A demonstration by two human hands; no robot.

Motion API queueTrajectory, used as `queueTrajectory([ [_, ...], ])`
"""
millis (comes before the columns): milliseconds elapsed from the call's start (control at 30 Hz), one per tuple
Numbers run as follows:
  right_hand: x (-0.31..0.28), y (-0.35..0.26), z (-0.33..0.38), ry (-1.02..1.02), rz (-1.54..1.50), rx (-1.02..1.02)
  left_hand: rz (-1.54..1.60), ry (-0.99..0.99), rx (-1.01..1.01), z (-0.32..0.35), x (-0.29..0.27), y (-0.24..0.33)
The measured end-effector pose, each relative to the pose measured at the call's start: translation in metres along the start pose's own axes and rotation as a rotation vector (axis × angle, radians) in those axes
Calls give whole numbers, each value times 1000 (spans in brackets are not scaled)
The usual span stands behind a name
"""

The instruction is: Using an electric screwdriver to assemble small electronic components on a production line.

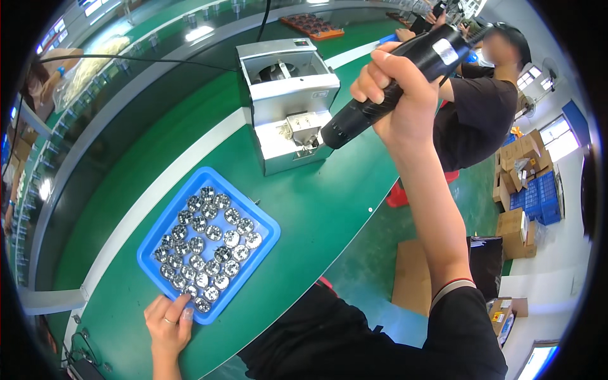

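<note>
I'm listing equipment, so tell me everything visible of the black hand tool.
The black hand tool is long and roughly cylindrical, plastic by its look, with a pale label toward its upper end and small light marks around its lower one. The right hand grips it around the middle. It slants down to the left, its lower end by the front of the silver machine; whether they touch, or it is running, cannot be told.

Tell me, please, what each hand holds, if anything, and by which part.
The right hand holds a black cylindrical tool around its middle; whether the left hand, at the blue tray, holds anything is unclear.
</note>
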State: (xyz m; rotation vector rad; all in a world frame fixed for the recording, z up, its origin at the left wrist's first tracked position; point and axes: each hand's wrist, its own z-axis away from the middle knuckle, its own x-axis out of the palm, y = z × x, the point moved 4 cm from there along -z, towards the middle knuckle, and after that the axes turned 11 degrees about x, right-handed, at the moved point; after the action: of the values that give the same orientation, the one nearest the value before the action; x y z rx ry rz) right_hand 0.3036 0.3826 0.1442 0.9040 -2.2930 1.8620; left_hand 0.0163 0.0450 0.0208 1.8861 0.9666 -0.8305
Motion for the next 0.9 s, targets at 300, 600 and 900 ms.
queueTrajectory([
  [300, 12, -8, 2, -118, -40, -182, 4, 13, 0, -5, 4, 3],
  [600, 13, 2, -2, -93, 47, -207, 7, -37, -13, 1, 4, -2],
  [900, 17, 1, -2, -105, 190, -192, 22, -3, -17, -4, 6, 0],
])
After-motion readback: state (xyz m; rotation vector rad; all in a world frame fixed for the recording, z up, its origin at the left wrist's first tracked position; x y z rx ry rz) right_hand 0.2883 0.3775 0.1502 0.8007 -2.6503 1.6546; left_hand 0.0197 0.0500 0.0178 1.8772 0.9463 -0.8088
